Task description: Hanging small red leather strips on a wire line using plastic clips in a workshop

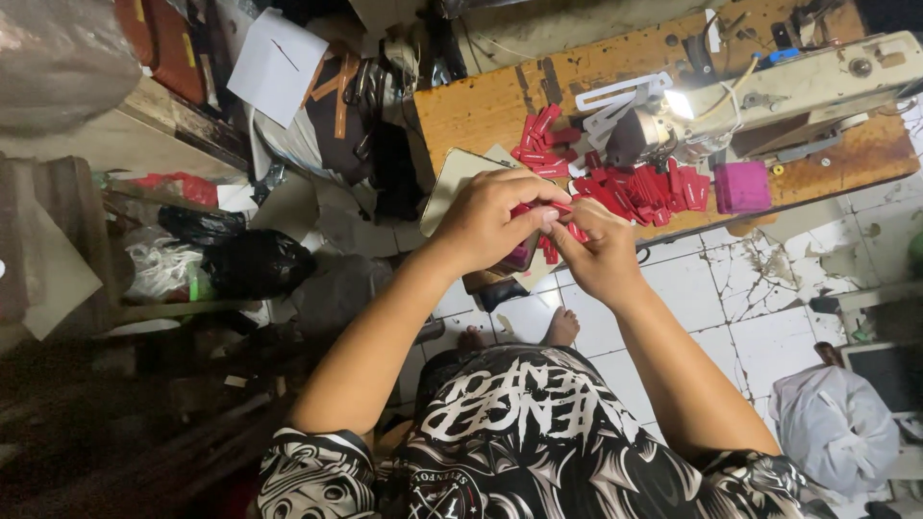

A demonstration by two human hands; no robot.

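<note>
Both hands, left hand (pixel 495 221) and right hand (pixel 601 252), pinch one red strip (pixel 567 219) with fingertips together, just off the desk's (pixel 481 106) near edge; grip should sit close to the strip's ends.

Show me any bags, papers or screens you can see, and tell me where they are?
White paper sheet: top left, tilted square.
Black plastic bag: left shelf, crumpled.
Grey-white bag: floor, bottom right, bulging.
Screen: right edge, pale frame, dark.
Left hand and right hand pinch red strips.
</note>
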